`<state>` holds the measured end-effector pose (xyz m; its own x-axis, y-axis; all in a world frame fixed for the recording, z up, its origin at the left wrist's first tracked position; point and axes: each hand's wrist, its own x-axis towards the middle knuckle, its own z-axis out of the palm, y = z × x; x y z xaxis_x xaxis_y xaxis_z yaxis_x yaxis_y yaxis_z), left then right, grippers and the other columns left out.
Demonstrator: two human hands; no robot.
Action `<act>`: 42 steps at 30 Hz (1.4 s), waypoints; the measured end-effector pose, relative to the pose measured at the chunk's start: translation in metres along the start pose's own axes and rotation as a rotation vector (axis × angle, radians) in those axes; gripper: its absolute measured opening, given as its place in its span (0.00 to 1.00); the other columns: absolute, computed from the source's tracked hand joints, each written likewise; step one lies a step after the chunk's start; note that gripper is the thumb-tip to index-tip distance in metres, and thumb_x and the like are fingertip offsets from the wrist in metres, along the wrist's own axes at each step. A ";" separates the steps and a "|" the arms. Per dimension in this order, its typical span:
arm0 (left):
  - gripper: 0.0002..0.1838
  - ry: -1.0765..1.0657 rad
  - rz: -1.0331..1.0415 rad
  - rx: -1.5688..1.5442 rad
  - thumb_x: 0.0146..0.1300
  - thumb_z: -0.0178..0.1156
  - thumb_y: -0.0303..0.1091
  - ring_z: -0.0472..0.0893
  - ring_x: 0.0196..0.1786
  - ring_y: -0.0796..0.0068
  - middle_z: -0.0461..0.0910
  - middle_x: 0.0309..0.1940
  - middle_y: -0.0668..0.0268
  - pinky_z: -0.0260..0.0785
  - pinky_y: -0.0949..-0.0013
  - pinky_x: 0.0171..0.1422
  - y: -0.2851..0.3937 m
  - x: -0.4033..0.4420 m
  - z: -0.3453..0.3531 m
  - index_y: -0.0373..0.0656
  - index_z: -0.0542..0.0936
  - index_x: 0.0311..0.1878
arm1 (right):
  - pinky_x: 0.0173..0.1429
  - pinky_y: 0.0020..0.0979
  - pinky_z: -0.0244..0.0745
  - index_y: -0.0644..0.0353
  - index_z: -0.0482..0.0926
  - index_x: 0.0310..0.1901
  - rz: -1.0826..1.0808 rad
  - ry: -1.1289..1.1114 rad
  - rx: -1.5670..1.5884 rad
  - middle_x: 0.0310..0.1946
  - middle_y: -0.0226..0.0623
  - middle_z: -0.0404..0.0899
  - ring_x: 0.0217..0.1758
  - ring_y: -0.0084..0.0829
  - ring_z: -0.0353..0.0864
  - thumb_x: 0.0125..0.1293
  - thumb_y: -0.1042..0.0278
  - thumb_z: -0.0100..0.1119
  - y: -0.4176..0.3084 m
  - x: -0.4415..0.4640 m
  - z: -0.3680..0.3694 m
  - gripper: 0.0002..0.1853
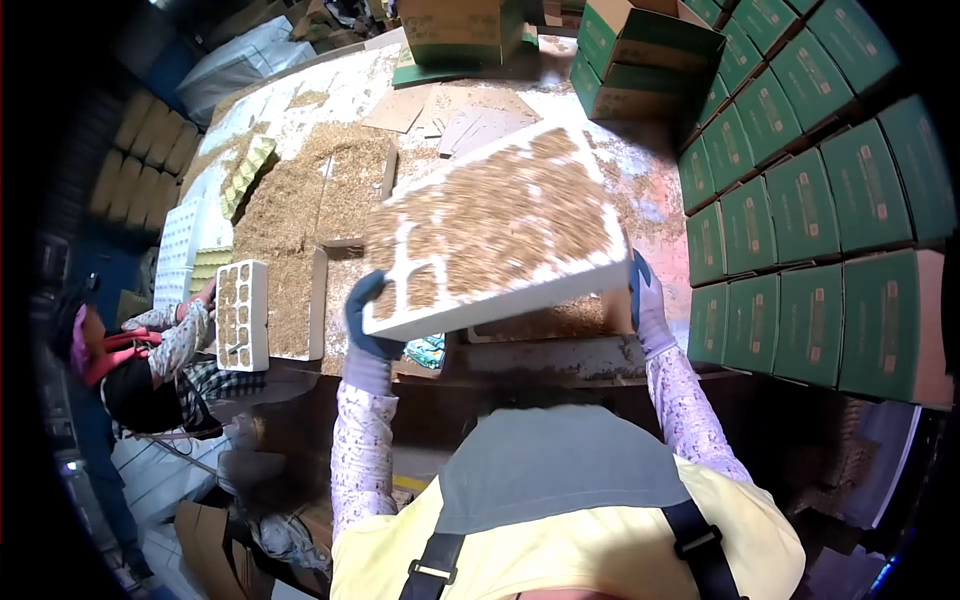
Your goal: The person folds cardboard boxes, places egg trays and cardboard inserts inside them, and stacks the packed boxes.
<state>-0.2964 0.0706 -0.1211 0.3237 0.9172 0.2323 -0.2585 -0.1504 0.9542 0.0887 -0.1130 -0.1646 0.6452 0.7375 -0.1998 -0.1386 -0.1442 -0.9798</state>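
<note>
White tray [500, 300], loaded with brown granular material [510, 210], is suspended at 12 o'clock above the worktop [662, 245]. Left hand [371, 318] and right hand [647, 293] grasp opposite ends, apparently to balance the load. Green cartons [807, 325] stand stacked at 2 o'clock.

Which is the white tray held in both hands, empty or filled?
Filled, mostly: the white tray holds loose brown material, with some white edges showing.

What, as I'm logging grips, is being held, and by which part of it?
A white rectangular tray of loose brown material, by its short ends: left hand at one, right hand at the other.
</note>
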 end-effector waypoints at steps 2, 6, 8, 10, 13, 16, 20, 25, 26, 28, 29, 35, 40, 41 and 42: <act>0.13 -0.078 -0.359 -0.612 0.67 0.53 0.28 0.81 0.51 0.61 0.80 0.49 0.52 0.77 0.59 0.59 0.004 0.000 0.029 0.37 0.77 0.53 | 0.64 0.27 0.67 0.65 0.69 0.65 0.070 0.000 0.256 0.59 0.35 0.74 0.59 0.26 0.73 0.73 0.56 0.53 -0.027 -0.018 0.012 0.26; 0.18 -0.266 -0.295 -0.095 0.62 0.60 0.22 0.79 0.54 0.64 0.78 0.52 0.55 0.76 0.59 0.60 -0.026 -0.001 0.038 0.38 0.75 0.56 | 0.60 0.26 0.72 0.63 0.69 0.65 0.161 -0.098 0.516 0.57 0.32 0.76 0.56 0.24 0.76 0.73 0.61 0.51 0.005 0.005 -0.011 0.23; 0.22 -0.401 -0.004 0.326 0.56 0.66 0.22 0.79 0.54 0.66 0.76 0.53 0.55 0.76 0.63 0.58 -0.024 -0.002 0.047 0.39 0.75 0.55 | 0.63 0.26 0.69 0.65 0.69 0.65 -0.006 -0.085 0.106 0.57 0.34 0.76 0.58 0.25 0.74 0.73 0.61 0.50 0.031 0.023 -0.024 0.23; 0.33 -0.314 -0.281 0.079 0.55 0.67 0.24 0.80 0.49 0.68 0.76 0.52 0.57 0.78 0.66 0.53 0.004 0.010 0.076 0.42 0.67 0.64 | 0.65 0.26 0.65 0.69 0.71 0.63 -0.078 -0.080 0.271 0.58 0.37 0.76 0.59 0.26 0.73 0.73 0.60 0.51 0.055 0.031 -0.022 0.23; 0.41 -0.253 -0.622 0.046 0.57 0.70 0.40 0.82 0.46 0.69 0.78 0.50 0.59 0.77 0.66 0.52 0.007 0.005 0.102 0.42 0.60 0.71 | 0.67 0.26 0.64 0.70 0.71 0.62 -0.065 0.002 0.007 0.58 0.38 0.76 0.60 0.26 0.72 0.74 0.60 0.52 0.022 0.014 -0.017 0.23; 0.41 -0.463 -0.628 1.036 0.59 0.66 0.49 0.82 0.47 0.60 0.82 0.43 0.52 0.73 0.60 0.55 -0.006 0.016 0.086 0.35 0.62 0.69 | 0.65 0.27 0.66 0.67 0.72 0.62 -0.074 -0.084 0.003 0.57 0.38 0.76 0.59 0.28 0.73 0.73 0.61 0.52 0.011 0.014 -0.022 0.22; 0.20 -0.560 -0.651 1.567 0.63 0.60 0.44 0.82 0.50 0.53 0.82 0.45 0.50 0.74 0.56 0.56 -0.020 0.014 0.106 0.36 0.81 0.49 | 0.62 0.33 0.70 0.67 0.71 0.62 0.021 -0.133 -0.094 0.56 0.43 0.77 0.57 0.37 0.76 0.69 0.53 0.57 0.043 0.136 -0.036 0.28; 0.12 -0.428 -0.627 1.655 0.63 0.56 0.37 0.85 0.46 0.57 0.83 0.42 0.50 0.77 0.59 0.47 -0.020 0.004 0.123 0.41 0.82 0.42 | 0.69 0.42 0.64 0.66 0.60 0.69 -0.588 -0.259 -1.378 0.65 0.60 0.65 0.66 0.53 0.67 0.48 0.34 0.70 0.095 0.310 0.027 0.55; 0.10 -0.385 -0.589 1.649 0.63 0.55 0.35 0.85 0.42 0.59 0.84 0.39 0.53 0.77 0.60 0.43 -0.028 -0.001 0.124 0.41 0.81 0.42 | 0.70 0.43 0.62 0.66 0.55 0.71 -0.561 -0.271 -1.525 0.66 0.61 0.62 0.67 0.54 0.65 0.45 0.31 0.70 0.117 0.342 0.031 0.60; 0.07 -0.327 -0.309 1.626 0.64 0.53 0.33 0.85 0.36 0.64 0.82 0.31 0.59 0.77 0.63 0.36 -0.022 -0.013 0.117 0.43 0.79 0.40 | 0.71 0.44 0.61 0.65 0.46 0.74 -0.422 -0.365 -1.632 0.69 0.61 0.56 0.70 0.55 0.61 0.41 0.29 0.70 0.140 0.356 0.047 0.67; 0.06 -0.306 -0.073 1.596 0.64 0.53 0.32 0.84 0.33 0.66 0.80 0.28 0.62 0.75 0.66 0.33 -0.013 -0.019 0.116 0.44 0.78 0.39 | 0.71 0.44 0.61 0.64 0.42 0.75 -0.301 -0.451 -1.589 0.70 0.60 0.54 0.71 0.55 0.60 0.40 0.29 0.70 0.130 0.354 0.045 0.70; 0.17 0.436 -0.616 1.147 0.62 0.60 0.45 0.84 0.42 0.57 0.85 0.38 0.56 0.76 0.63 0.49 -0.030 -0.033 0.003 0.45 0.83 0.47 | 0.60 0.35 0.72 0.66 0.69 0.62 -0.325 -0.393 -1.138 0.52 0.47 0.79 0.55 0.39 0.79 0.51 0.59 0.72 0.051 0.265 0.037 0.37; 0.26 -0.092 -0.767 1.610 0.55 0.65 0.53 0.81 0.51 0.55 0.81 0.47 0.57 0.74 0.56 0.56 -0.129 -0.042 -0.015 0.46 0.78 0.52 | 0.54 0.29 0.73 0.66 0.78 0.52 -0.318 -0.402 -0.768 0.45 0.38 0.83 0.48 0.28 0.80 0.62 0.70 0.63 0.012 0.226 -0.012 0.17; 0.21 -0.017 -0.780 1.570 0.57 0.62 0.49 0.82 0.49 0.55 0.82 0.45 0.59 0.74 0.55 0.53 -0.136 -0.039 -0.019 0.48 0.79 0.51 | 0.54 0.29 0.73 0.66 0.77 0.52 -0.364 -0.358 -0.706 0.45 0.38 0.82 0.48 0.28 0.80 0.63 0.70 0.63 -0.001 0.210 -0.021 0.17; 0.19 0.019 -0.806 1.517 0.58 0.60 0.47 0.82 0.48 0.56 0.83 0.44 0.59 0.75 0.54 0.52 -0.135 -0.035 -0.023 0.49 0.80 0.49 | 0.56 0.30 0.72 0.67 0.77 0.51 -0.378 -0.307 -0.675 0.46 0.38 0.81 0.49 0.28 0.79 0.66 0.68 0.60 -0.030 0.179 -0.017 0.15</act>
<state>-0.2940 0.0676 -0.2619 -0.0833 0.9332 -0.3496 0.9813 0.1379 0.1340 0.2210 0.0126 -0.1709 0.3109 0.9486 0.0597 0.5900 -0.1434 -0.7946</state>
